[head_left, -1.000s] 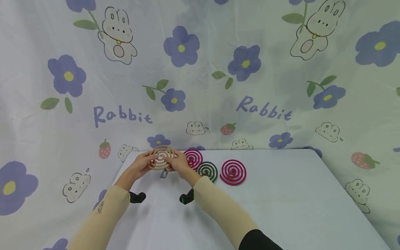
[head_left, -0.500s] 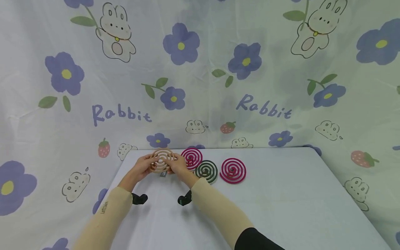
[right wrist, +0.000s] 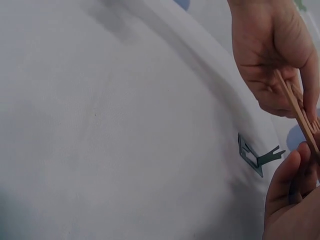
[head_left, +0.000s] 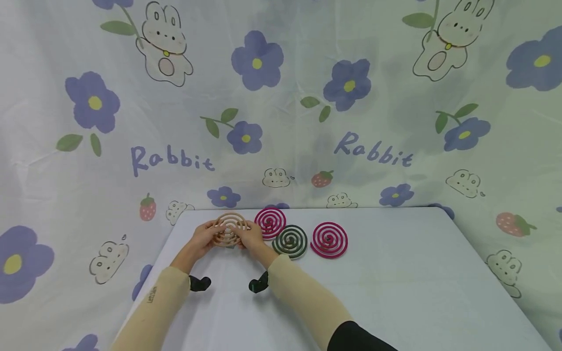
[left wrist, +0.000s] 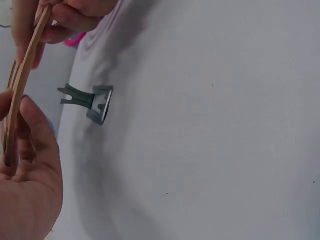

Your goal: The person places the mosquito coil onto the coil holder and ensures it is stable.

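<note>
A tan mosquito coil (head_left: 230,229) is held above the white table between both hands. My left hand (head_left: 204,238) pinches its left side, and on its right side my right hand (head_left: 253,238) pinches it, thumb on top. Edge-on in the left wrist view, the coil (left wrist: 26,75) looks like thin, slightly separated layers. Beneath it a small dark metal coil stand (left wrist: 82,98) sits on the table, its forked prong pointing up. From the head, the coil hides most of that stand. The right wrist view also has the stand (right wrist: 257,156), apart from both hands.
Right of the hands lie a magenta coil (head_left: 270,223), a dark green coil (head_left: 290,241) close by it, and another magenta coil (head_left: 329,240) farther right. The white table (head_left: 395,273) ends at a patterned curtain (head_left: 298,146) behind.
Both hands have lowered the tan coil a little and brought it nearer, so it now covers most of the stand in the head view. The other coils lie where they were.
</note>
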The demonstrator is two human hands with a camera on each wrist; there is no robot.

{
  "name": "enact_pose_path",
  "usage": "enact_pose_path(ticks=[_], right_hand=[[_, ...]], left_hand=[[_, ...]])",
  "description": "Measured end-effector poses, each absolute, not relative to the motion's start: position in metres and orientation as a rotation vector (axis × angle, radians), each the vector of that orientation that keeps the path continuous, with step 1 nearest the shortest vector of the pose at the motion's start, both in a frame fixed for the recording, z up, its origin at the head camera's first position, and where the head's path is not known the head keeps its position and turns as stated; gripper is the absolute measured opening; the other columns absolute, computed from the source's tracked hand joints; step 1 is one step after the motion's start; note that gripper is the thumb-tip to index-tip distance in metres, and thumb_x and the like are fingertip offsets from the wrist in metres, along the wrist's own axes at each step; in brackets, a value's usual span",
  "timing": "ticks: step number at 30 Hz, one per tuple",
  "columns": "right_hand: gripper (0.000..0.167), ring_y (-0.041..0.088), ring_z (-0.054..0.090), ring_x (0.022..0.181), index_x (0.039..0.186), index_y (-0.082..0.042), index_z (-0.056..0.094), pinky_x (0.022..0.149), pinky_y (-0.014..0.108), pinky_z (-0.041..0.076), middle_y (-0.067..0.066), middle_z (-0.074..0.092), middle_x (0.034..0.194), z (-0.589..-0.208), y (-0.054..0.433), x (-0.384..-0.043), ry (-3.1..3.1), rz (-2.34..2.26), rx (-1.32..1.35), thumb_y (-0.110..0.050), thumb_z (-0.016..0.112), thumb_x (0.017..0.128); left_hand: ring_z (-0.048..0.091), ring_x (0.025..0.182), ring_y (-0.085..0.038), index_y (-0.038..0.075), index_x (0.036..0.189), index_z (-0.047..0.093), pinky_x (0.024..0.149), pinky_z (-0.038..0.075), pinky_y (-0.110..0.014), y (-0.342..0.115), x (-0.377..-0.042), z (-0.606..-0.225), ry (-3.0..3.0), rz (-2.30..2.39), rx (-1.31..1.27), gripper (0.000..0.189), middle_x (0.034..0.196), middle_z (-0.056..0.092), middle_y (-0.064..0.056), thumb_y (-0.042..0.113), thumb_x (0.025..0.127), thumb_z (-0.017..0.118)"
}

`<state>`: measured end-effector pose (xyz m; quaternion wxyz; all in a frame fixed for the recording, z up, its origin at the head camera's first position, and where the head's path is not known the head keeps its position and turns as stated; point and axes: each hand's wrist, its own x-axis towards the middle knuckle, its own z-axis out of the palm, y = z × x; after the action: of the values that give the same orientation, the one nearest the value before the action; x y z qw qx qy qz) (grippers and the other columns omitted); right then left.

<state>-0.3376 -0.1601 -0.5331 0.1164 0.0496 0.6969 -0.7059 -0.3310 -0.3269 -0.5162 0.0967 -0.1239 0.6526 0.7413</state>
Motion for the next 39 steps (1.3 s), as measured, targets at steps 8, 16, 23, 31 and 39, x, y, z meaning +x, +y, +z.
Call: enact_pose_path(ticks=[8, 16, 23, 31, 39], right_hand=[[0.029, 0.009, 0.049, 0.043, 0.109, -0.014, 0.068, 0.041, 0.023, 0.045, 0.004, 0.064, 0.069, -0.542, -0.162, -0.338, 2.021, -2.064, 0.204, -0.025, 0.078, 0.084], [0.023, 0.007, 0.046, 0.044, 0.103, -0.014, 0.069, 0.040, 0.021, 0.042, 0.000, 0.058, 0.067, -0.547, -0.162, -0.339, 2.006, -2.095, 0.220, -0.023, 0.078, 0.084], [0.026, 0.007, 0.046, 0.042, 0.105, -0.010, 0.069, 0.038, 0.021, 0.041, 0.000, 0.059, 0.067, -0.549, -0.162, -0.339, 2.023, -2.082, 0.213, -0.020, 0.078, 0.084], [0.023, 0.008, 0.046, 0.040, 0.104, -0.011, 0.070, 0.036, 0.021, 0.041, 0.001, 0.062, 0.067, -0.559, -0.164, -0.340, 2.056, -2.059, 0.191, -0.021, 0.078, 0.084], [0.020, 0.008, 0.047, 0.042, 0.101, -0.011, 0.069, 0.036, 0.021, 0.041, 0.002, 0.064, 0.074, -0.559, -0.164, -0.342, 2.050, -2.050, 0.224, -0.018, 0.077, 0.084]], left_hand=[[0.061, 0.058, -0.009, -0.006, 0.131, 0.043, 0.054, 0.052, -0.022, -0.326, -0.334, -0.529, 1.940, 2.205, -0.406, 0.044, 0.073, 0.064, -0.002, 0.007, 0.094, 0.064], [0.062, 0.075, -0.007, -0.009, 0.137, 0.040, 0.065, 0.053, -0.021, -0.323, -0.334, -0.533, 1.971, 2.170, -0.447, 0.053, 0.088, 0.063, 0.001, 0.009, 0.093, 0.065], [0.060, 0.070, -0.008, -0.008, 0.136, 0.041, 0.062, 0.052, -0.022, -0.322, -0.332, -0.537, 1.984, 2.144, -0.458, 0.052, 0.083, 0.062, -0.001, 0.011, 0.094, 0.065], [0.057, 0.061, -0.008, -0.006, 0.134, 0.044, 0.053, 0.048, -0.021, -0.323, -0.331, -0.544, 1.979, 2.136, -0.493, 0.049, 0.080, 0.063, -0.001, 0.011, 0.093, 0.065], [0.058, 0.066, -0.008, -0.006, 0.140, 0.040, 0.054, 0.049, -0.021, -0.321, -0.333, -0.544, 2.001, 2.125, -0.476, 0.057, 0.086, 0.063, -0.002, 0.015, 0.094, 0.066]])
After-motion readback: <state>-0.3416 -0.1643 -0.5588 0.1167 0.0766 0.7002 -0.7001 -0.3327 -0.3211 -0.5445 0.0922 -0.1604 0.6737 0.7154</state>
